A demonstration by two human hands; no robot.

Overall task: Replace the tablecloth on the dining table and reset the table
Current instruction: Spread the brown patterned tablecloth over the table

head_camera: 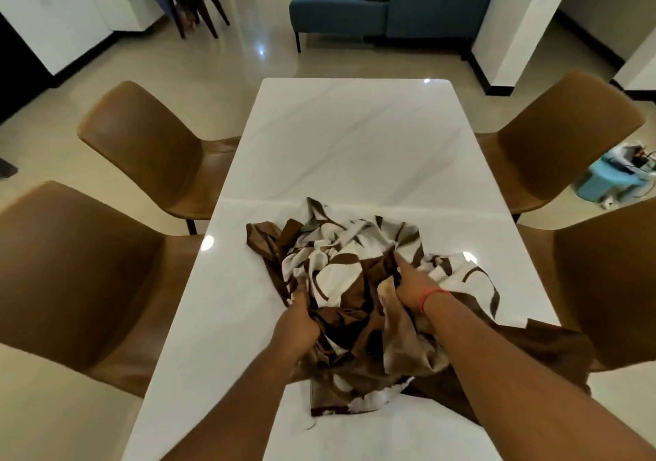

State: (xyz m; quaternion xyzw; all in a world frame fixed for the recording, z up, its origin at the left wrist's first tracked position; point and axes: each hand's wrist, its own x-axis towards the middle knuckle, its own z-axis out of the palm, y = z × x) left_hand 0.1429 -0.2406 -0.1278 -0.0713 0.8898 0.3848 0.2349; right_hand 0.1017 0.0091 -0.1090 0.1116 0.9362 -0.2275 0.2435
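White marble counter [355, 134] is lying bare beyond the bunched brown-and-cream tablecloth [340, 269] at its near end. Left grip [296, 322] and right grip [408, 285] are both clutching folds; finding an edge before spreading would help.

Beyond the far end, a blue sofa [340, 13] stands on the shiny floor [227, 59], a dark wooden chair [198, 2] is at the far left, and a light blue bucket [603, 180] sits at the right.

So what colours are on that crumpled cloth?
The tablecloth is cream with brown swirly shapes and brown parts, seen in the head view.
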